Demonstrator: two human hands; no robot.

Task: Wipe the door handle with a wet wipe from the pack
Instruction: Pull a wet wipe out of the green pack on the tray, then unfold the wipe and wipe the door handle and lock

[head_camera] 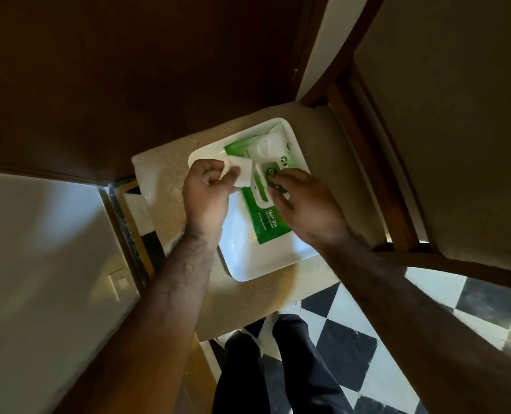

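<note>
Pulling free at the frame's centre, a white wet wipe is pinched in the left hand, its grip clamped on it. The right hand presses the green pack flat, probably steadying it, on a white tray atop the chair seat.

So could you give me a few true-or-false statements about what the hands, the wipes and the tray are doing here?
1. The left hand pinches a white wipe. True.
2. The wipes pack is blue. False: it is green.
3. The pack lies in a white tray. True.
4. The tray sits on the checkered floor. False: it rests on a chair seat.
5. The right hand rests on the pack. True.
</note>
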